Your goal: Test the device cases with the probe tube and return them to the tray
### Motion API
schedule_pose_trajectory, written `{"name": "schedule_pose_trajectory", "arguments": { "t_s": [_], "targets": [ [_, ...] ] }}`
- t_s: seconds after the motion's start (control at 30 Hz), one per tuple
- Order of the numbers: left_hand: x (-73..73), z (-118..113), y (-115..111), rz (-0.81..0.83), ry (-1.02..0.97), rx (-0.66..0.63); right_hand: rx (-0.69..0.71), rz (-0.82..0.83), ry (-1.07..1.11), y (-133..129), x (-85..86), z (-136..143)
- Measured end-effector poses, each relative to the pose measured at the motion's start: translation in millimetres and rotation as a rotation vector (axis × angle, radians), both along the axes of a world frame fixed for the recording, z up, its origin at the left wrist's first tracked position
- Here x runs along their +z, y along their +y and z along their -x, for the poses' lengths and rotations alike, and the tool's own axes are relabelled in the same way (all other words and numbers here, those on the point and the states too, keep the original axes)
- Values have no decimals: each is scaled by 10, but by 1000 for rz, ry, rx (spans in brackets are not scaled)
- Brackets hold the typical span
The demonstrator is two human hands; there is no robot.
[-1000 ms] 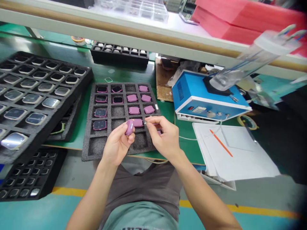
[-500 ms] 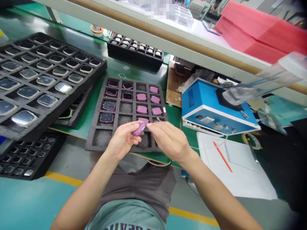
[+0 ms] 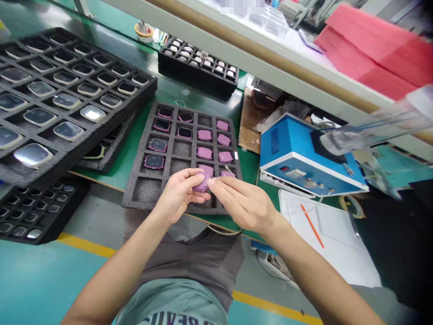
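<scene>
Pinching a purple rounded-square watch case (image 3: 202, 184), apparently unfinished, the left hand (image 3: 176, 196) meets the right hand (image 3: 248, 203), pinched tight, over a part-filled charcoal foam tray (image 3: 138, 170) mid-frame.

No word, brand or number can be read with certainty. Dark block letters (image 3: 182, 318) are printed across the chest of a green shirt (image 3: 176, 291), cut off by the lower edge of the view. A white label (image 3: 236, 155) is seen on the right rim of the grey foam tray (image 3: 137, 189); any print on it is too small to be made out.
</scene>
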State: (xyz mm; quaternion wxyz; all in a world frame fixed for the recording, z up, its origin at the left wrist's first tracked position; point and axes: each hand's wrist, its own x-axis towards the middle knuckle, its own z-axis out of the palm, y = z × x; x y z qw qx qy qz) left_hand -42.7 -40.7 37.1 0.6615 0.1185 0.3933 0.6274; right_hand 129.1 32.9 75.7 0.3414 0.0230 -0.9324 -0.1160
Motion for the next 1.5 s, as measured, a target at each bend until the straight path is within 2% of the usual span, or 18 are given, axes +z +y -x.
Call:
{"name": "schedule_pose_trajectory", "arguments": {
  "t_s": [0.27,0.37,0.43,0.53,0.6,0.63,0.7,0.9,1.03,1.13,1.2,1.33,1.37,1.4,1.43,1.5],
  "targets": [
    [-23,-21,-9,-13,28,25,-31,22,-49,28,-157,-21],
    [-50,-32,-21,-61,65,20,-25,193,17,0,-222,-45],
    [-67,-36,-33,-108,90,19,-148,493,170,-40,-252,-42],
    [-82,-39,-50,-162,117,-1,-337,1176,341,-82,-269,3],
    [-90,-45,-59,-183,148,-22,-322,1592,299,-77,-266,49],
    [-95,-50,-64,-191,171,-29,-300,1736,259,-66,-265,73],
    [-114,-66,-75,-207,238,-33,-286,1891,196,-41,-267,117],
    [-191,-97,-89,-221,431,-52,-320,1953,147,-10,-299,272],
    [-149,-73,-59,-188,328,-3,-318,1907,149,-1,-241,398],
    [-75,-62,-50,-172,207,24,-293,1883,237,-60,-187,318],
    [-38,-63,-63,-174,157,36,-354,1785,475,-151,-213,109],
    [-15,-86,-98,-191,184,62,-651,1238,1378,-314,-448,-552],
    [-15,-96,-100,-193,214,68,-688,1243,1514,-327,-517,-707],
    [-16,-107,-100,-193,243,74,-699,1358,1572,-326,-576,-834],
    [-17,-118,-98,-192,268,83,-674,1547,1554,-313,-619,-927],
    [-21,-137,-90,-194,303,102,-522,1935,1354,-259,-643,-996]
  ]
}}
